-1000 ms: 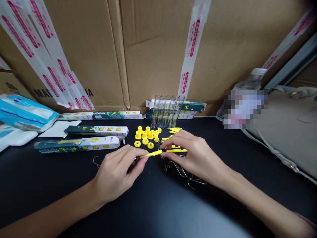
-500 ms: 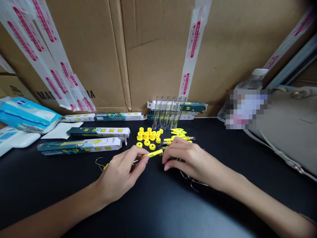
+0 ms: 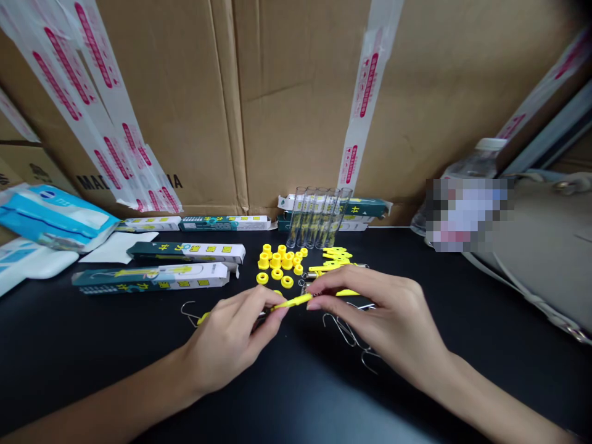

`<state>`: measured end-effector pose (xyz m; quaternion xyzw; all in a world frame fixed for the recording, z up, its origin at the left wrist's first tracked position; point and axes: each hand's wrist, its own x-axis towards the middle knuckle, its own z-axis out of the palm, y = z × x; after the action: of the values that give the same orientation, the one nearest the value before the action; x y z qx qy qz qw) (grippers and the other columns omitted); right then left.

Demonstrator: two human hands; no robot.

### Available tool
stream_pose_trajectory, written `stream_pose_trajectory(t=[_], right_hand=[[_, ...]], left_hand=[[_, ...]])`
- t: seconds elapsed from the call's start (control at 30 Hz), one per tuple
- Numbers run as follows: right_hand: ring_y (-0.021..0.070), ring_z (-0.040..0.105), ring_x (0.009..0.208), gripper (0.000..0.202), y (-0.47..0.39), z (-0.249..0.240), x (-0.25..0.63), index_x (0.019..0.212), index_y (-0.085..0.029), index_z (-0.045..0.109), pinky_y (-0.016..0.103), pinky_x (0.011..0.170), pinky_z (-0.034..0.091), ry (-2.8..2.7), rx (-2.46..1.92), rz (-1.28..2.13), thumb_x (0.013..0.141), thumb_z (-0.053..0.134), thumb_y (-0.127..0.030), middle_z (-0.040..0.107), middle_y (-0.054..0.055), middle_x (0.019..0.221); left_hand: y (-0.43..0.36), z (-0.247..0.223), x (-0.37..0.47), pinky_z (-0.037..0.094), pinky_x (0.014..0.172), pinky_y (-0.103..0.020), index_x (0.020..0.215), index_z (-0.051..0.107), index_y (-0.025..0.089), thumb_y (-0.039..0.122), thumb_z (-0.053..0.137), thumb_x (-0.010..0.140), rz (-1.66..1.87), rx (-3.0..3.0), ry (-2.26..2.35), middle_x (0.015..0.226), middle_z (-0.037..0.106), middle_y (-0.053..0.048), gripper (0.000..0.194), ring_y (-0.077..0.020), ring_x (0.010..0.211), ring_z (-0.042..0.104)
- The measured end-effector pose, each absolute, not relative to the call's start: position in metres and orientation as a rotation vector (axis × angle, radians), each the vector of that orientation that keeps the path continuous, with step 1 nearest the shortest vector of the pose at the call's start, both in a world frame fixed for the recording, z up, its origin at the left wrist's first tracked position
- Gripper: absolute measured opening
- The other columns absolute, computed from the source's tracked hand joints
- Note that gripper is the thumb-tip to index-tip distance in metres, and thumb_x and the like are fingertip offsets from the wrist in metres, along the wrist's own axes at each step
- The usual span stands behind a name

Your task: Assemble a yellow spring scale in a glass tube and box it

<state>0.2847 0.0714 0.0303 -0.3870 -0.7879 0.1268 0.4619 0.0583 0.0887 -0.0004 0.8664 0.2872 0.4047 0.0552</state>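
Observation:
My left hand [image 3: 235, 336] pinches a slim yellow plastic piece [image 3: 295, 301], which points to the right. A metal hook [image 3: 187, 311] with a bit of yellow sticks out on the far side of that hand. The fingertips of my right hand [image 3: 374, 308] are closed at the right end of the yellow piece, on something dark and small, perhaps a spring. Wire hooks [image 3: 345, 333] lie beneath my right hand. Behind the hands are several yellow caps and rings [image 3: 287, 282], and yellow strips [image 3: 337, 253] lie to their right.
Clear tubes [image 3: 314, 216] stand upright before stacked small boxes [image 3: 377, 206]. More printed boxes [image 3: 152, 277] lie at left, near a blue packet [image 3: 55, 216]. A bottle [image 3: 481, 160] and a beige bag [image 3: 550, 246] are at right. Cardboard [image 3: 296, 111] rises behind the black table [image 3: 296, 394].
My right hand has moved from the parts pile to the tip of the yellow piece, uncovering more wire hooks. My left hand still holds its piece. The view has shifted slightly.

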Motion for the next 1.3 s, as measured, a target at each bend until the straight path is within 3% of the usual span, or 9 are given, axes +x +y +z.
stream_pose_trajectory(t=[0.73, 0.93, 1.03, 1.17, 1.3], right_hand=[[0.0124, 0.076, 0.073, 0.008, 0.067, 0.020, 0.276, 0.089, -0.019, 0.078, 0.018, 0.073, 0.055, -1.909, -0.950, 0.495, 0.084, 0.083, -0.018, 0.082, -0.001, 0.084], [0.0130, 0.073, 0.072, 0.018, 0.065, 0.026, 0.269, 0.084, -0.026, 0.082, 0.019, 0.070, 0.057, -1.528, -0.979, 1.058, 0.070, 0.092, -0.026, 0.081, -0.003, 0.080], [0.0113, 0.074, 0.072, 0.018, 0.065, 0.028, 0.264, 0.084, -0.028, 0.084, 0.017, 0.070, 0.058, -1.339, -0.934, 1.336, 0.068, 0.093, -0.028, 0.081, -0.003, 0.081], [0.0142, 0.076, 0.081, 0.014, 0.066, 0.025, 0.262, 0.087, -0.028, 0.084, 0.020, 0.077, 0.060, -1.320, -0.929, 1.386, 0.074, 0.089, -0.030, 0.082, -0.001, 0.086], [0.0169, 0.076, 0.082, 0.015, 0.065, 0.020, 0.261, 0.091, -0.026, 0.084, 0.025, 0.078, 0.060, -1.434, -0.949, 1.284, 0.078, 0.086, -0.032, 0.082, 0.001, 0.091]], left_hand=[[0.090, -0.003, 0.059, 0.055, 0.073, -0.018, 0.101, 0.060, 0.018, 0.022, 0.047, 0.107, 1.188, 2.738, 0.764, 0.085, 0.074, 0.002, 0.015, -0.0104, 0.076, 0.073], [0.090, -0.002, 0.060, 0.058, 0.075, -0.016, 0.101, 0.059, 0.020, 0.028, 0.044, 0.109, 1.186, 2.681, 0.831, 0.087, 0.074, 0.002, 0.019, -0.0096, 0.078, 0.074], [0.088, -0.002, 0.060, 0.059, 0.069, -0.013, 0.106, 0.056, 0.021, 0.032, 0.042, 0.109, 1.218, 2.642, 0.884, 0.090, 0.075, 0.001, 0.018, -0.0094, 0.078, 0.077], [0.085, -0.005, 0.058, 0.058, 0.056, -0.011, 0.112, 0.050, 0.021, 0.034, 0.042, 0.109, 1.247, 2.571, 0.912, 0.092, 0.076, 0.000, 0.015, -0.0095, 0.073, 0.078], [0.084, -0.006, 0.057, 0.062, 0.061, -0.019, 0.106, 0.051, 0.023, 0.028, 0.041, 0.108, 1.270, 2.701, 0.957, 0.085, 0.074, 0.001, 0.012, -0.0143, 0.071, 0.078]])
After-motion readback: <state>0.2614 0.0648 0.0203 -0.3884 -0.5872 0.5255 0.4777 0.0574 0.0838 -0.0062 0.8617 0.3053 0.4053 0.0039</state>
